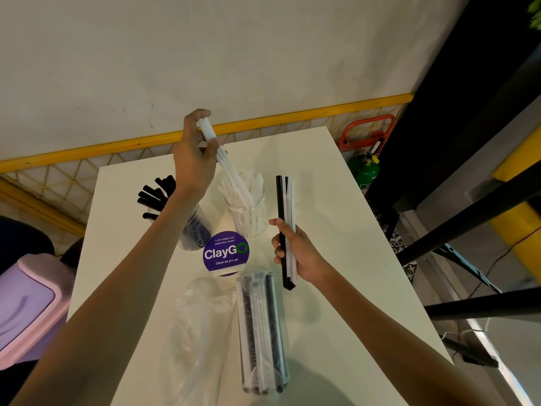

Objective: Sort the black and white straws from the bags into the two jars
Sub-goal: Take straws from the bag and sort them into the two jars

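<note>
My left hand [194,159] is raised over the table and grips a few white straws [227,162], whose lower ends reach into the clear jar of white straws [247,209]. Left of it, partly behind my forearm, stands the jar of black straws [164,197]. My right hand [295,253] holds a mixed bunch of black and white straws [285,206] upright beside the white jar. A clear bag with black and white straws [262,332] lies near the front of the table. An emptied clear bag [196,323] lies to its left.
The white table [336,244] carries a round purple ClayGo sticker [226,252] between the jars and the bags. A lilac bin [26,306] stands at the left. A green extinguisher [366,171] and dark table legs are at the right.
</note>
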A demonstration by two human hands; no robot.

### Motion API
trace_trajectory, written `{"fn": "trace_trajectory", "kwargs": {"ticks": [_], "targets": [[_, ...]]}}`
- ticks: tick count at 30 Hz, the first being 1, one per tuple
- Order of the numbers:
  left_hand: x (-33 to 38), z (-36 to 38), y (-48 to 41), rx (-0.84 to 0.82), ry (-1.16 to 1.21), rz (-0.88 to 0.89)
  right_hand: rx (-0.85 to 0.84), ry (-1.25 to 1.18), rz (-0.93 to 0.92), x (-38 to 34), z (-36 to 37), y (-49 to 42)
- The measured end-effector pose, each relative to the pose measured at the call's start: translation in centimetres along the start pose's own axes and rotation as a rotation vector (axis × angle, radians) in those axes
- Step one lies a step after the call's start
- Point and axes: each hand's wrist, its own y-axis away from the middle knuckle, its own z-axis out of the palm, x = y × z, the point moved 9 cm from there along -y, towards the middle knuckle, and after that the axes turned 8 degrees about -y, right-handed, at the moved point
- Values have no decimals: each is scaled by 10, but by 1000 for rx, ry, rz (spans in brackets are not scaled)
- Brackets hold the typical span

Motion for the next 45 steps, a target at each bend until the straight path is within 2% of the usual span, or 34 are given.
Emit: {"fn": "trace_trajectory", "kwargs": {"ticks": [5, 14, 21, 24, 28, 30, 33, 36, 38, 42, 45], "targets": [[0, -2, -8, 67, -21, 13, -1, 14, -4, -2, 1, -1], [-1, 31, 25, -39, -170, 178, -31, 8, 1, -1, 10, -1], [-20, 55, 60, -99, -244, 166, -44, 25, 21, 3, 17, -4], [-29, 62, 73, -115, -305, 140, -44, 43, 22, 4, 18, -5], [-34, 72, 87, -131, -466, 280, -43, 74, 29, 3, 18, -5], [-38, 78, 93, -169, -577, 333, -46, 69, 37, 4, 19, -5], [-44, 84, 100, -267, -635, 315, -51, 57, 43, 5, 21, -4], [-47, 88, 106, -352, -619, 272, -55, 50, 42, 5, 24, -3], [-46, 86, 107, -349, -588, 247, -64, 46, 46, 4, 26, -2], [-28, 60, 99, -177, -414, 173, -117, 38, 72, 9, 35, 3], [-20, 37, 91, -78, -199, 47, -171, 57, 95, 14, 49, 7]]}}
